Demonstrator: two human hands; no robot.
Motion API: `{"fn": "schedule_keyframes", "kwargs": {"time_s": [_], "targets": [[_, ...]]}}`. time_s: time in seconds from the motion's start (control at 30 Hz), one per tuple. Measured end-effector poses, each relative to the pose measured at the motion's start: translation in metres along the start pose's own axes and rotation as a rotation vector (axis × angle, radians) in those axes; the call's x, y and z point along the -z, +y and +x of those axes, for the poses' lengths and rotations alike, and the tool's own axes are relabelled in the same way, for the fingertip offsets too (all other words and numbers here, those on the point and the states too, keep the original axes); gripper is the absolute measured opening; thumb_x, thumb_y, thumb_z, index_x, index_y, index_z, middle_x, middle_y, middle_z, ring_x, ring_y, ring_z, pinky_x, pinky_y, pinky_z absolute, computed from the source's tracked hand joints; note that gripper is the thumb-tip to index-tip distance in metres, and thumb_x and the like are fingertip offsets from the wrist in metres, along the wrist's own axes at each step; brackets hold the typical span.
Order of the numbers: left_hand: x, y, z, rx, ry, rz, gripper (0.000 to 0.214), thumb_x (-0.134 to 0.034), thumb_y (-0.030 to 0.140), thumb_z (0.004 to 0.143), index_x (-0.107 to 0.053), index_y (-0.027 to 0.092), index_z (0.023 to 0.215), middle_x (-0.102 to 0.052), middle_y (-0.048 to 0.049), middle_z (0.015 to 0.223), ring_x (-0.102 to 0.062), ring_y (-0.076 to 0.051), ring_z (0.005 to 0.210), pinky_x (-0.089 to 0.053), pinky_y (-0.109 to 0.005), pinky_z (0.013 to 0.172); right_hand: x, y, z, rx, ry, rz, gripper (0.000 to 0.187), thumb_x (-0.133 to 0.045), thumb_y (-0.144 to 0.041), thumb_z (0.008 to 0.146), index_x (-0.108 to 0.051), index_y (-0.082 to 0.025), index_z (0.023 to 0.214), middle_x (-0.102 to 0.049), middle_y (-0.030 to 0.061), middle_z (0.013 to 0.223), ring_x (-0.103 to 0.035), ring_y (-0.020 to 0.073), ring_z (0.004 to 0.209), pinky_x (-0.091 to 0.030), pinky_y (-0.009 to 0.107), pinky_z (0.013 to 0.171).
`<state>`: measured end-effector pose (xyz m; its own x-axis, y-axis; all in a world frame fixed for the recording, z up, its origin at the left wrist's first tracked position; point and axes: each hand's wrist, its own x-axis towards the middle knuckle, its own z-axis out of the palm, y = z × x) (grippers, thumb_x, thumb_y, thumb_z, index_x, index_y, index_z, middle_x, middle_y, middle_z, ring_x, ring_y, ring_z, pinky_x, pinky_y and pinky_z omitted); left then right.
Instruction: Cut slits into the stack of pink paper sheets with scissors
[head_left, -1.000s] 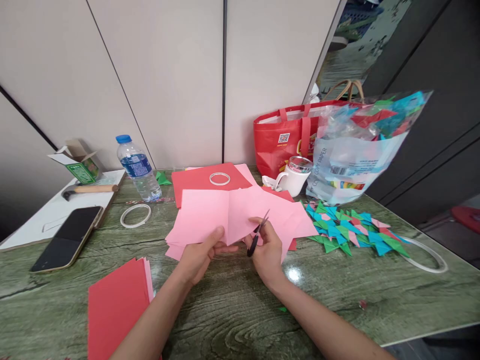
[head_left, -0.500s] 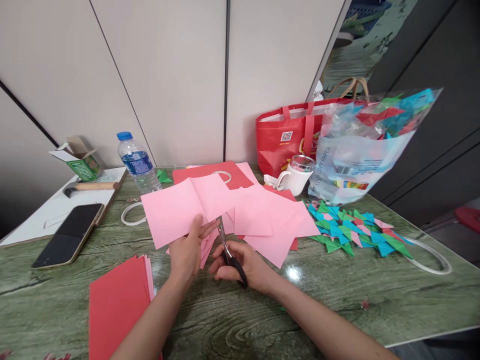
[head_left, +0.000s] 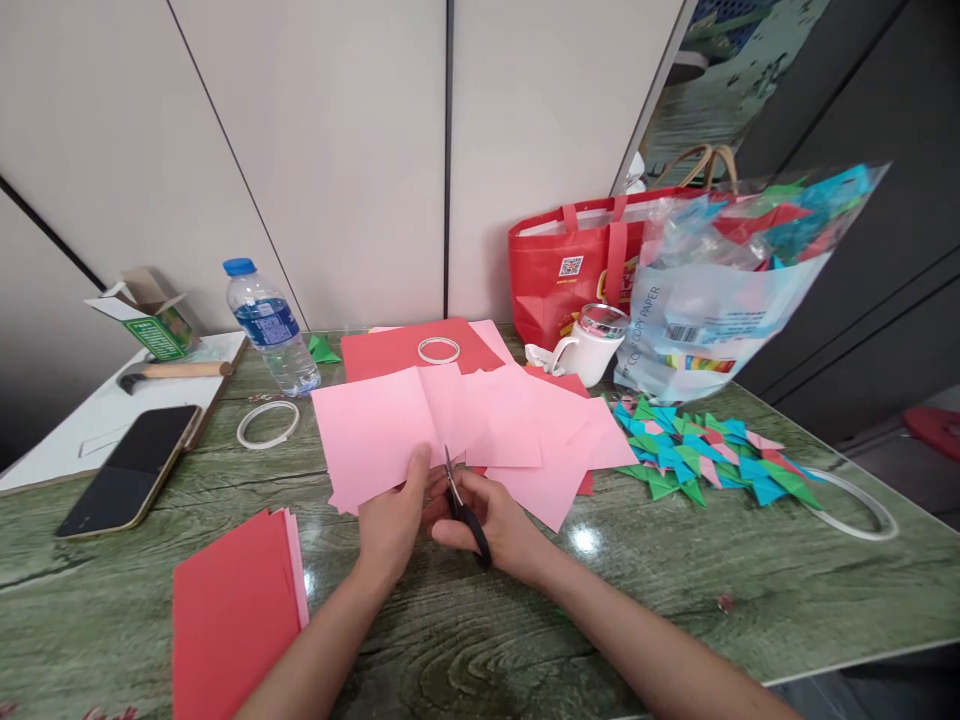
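Pink paper sheet (head_left: 375, 435) being cut with small black-handled scissors (head_left: 461, 500)
Near edge pinched by the left hand (head_left: 394, 520); scissors gripped by the right hand (head_left: 495, 525), cut barely begun.

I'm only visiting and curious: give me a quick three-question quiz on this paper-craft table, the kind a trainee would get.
1. True or false: the right hand holds the scissors.
2. What does the left hand grip? A) pink sheet B) newspaper C) blue card
3. Fill in: the white mug stands just in front of a ___ tote bag.

Key: 1 true; 2 A; 3 red.
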<state>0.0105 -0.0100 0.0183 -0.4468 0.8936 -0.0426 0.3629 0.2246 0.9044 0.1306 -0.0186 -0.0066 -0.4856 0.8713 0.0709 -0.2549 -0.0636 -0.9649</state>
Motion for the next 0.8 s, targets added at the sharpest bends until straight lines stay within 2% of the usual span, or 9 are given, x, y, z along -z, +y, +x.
{"fn": "schedule_keyframes", "kwargs": {"time_s": [0.23,0.47,0.8], "targets": [[0.0002,0.0021,-0.0017,-0.06,0.01,0.038,0.036,-0.049,0.045,0.072,-0.063,0.018,0.092,-0.064,-0.0063,0.102,-0.054,-0.021,0.102,-0.036,-0.032,0.092,-0.0011,0.0,0.0002,-0.004,0.014,-0.001,0.032,-0.07,-0.025,0.063,-0.052,-0.014,0.087,-0.059,0.0038,0.081,-0.056,0.0145,0.076,-0.044,0.028,0.072],[-0.0012,0.0003,-0.0018,-0.068,0.024,0.062,0.039,-0.049,0.046,0.072,-0.062,0.018,0.096,-0.063,-0.0069,0.106,-0.052,-0.022,0.105,-0.033,-0.033,0.095,-0.0015,0.0017,0.0005,-0.005,0.03,-0.027,0.034,-0.072,-0.026,0.061,-0.051,-0.015,0.085,-0.058,0.0029,0.081,-0.055,0.0137,0.072,-0.044,0.028,0.07],[-0.0006,0.0018,-0.0038,-0.065,0.03,-0.022,0.033,-0.054,0.044,0.07,-0.063,0.019,0.09,-0.064,-0.0067,0.102,-0.053,-0.023,0.104,-0.031,-0.034,0.097,-0.0026,-0.0008,-0.0004,-0.032,0.055,-0.045,0.044,-0.075,-0.036,0.053,-0.052,-0.016,0.084,-0.057,0.0023,0.078,-0.054,0.0148,0.07,-0.044,0.028,0.068]]}}
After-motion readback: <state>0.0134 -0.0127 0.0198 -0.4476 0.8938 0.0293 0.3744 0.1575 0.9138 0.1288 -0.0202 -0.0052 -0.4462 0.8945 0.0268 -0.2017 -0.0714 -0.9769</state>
